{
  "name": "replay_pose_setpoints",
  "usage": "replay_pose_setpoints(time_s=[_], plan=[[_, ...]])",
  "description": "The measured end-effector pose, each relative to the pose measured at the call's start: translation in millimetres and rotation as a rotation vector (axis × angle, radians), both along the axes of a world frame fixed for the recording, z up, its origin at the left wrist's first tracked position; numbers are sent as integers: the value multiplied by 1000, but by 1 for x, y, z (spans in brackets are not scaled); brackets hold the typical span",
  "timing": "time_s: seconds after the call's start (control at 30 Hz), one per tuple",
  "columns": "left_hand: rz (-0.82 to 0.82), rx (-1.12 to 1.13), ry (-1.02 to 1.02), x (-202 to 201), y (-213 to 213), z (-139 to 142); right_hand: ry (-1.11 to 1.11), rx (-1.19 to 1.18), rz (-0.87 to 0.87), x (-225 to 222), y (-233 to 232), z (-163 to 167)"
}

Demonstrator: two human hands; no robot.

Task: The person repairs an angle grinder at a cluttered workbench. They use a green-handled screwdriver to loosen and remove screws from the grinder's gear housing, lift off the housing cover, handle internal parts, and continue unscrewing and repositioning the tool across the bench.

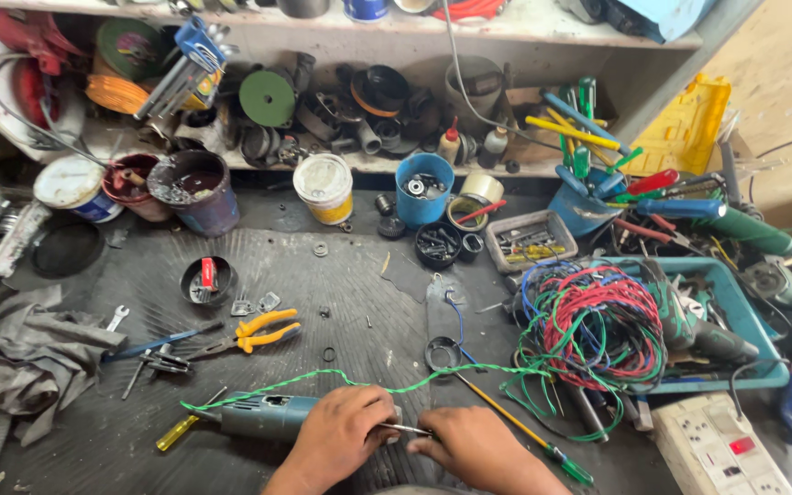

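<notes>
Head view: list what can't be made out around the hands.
- Grinder front end: hidden under the left hand.
- Thin metal piece between the hands: too small to identify.
- Right hand fingertips: curled under, grip unclear.
- Forearms: cut off by the bottom edge.

Single head-worn view, steeply down and forward over a cluttered workbench (pixel 323 275), hands near the bottom edge.

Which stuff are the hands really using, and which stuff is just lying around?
In use:
left hand
right hand
grey angle grinder body
thin metal tool pinched between both hands
twisted green wire close by

Just lying about:
yellow-handled pliers
tangle of red, green and blue wires
blue cup of washers
white tub
grey rag
</notes>
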State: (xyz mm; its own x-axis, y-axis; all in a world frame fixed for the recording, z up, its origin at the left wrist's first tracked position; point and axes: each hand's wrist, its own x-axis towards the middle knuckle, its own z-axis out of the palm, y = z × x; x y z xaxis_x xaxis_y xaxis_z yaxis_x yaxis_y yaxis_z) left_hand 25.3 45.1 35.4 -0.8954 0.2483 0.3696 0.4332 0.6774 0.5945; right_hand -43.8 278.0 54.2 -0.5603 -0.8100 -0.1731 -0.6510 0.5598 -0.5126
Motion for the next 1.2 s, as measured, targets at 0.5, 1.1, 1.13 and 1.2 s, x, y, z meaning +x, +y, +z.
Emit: replay_pose_setpoints(time_s=[0.5,1.1,1.13,1.2], plan=[[220,14,-22,41,-15,-17,-57,-16,-199,14,-8,-21],[366,-125,-240,-102,-42,-7,-948,-611,-958,67,87,-165],[362,-118,-100,-94,-42,-9,-1036,-656,-1013,73,96,-171],[340,-56,31,-65,-39,-14,-1169,-878,-1127,84,112,-172]])
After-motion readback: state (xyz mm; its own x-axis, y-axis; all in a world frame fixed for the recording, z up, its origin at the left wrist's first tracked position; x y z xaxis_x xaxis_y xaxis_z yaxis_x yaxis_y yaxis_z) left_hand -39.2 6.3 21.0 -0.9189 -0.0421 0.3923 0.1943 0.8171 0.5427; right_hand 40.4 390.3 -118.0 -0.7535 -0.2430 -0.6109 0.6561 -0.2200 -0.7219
